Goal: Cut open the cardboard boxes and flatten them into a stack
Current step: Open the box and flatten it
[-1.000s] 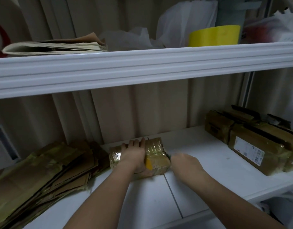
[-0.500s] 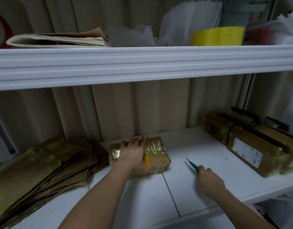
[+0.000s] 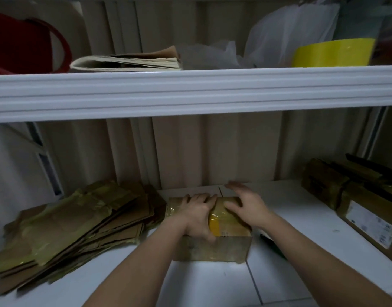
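While the taped box point(image 3: 212, 231) is lying just right of the flattened stack point(image 3: 73, 227), it is being gripped by the left hand point(image 3: 198, 216) and touched by the loosely spread, empty right hand point(image 3: 246, 207); flaps should be pried apart evenly

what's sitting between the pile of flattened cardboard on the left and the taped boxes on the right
In the head view, a small taped box sits on the white shelf between them, with the left hand and right hand on top.

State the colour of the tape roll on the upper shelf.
Bright yellow; the tape roll shows best in the head view.
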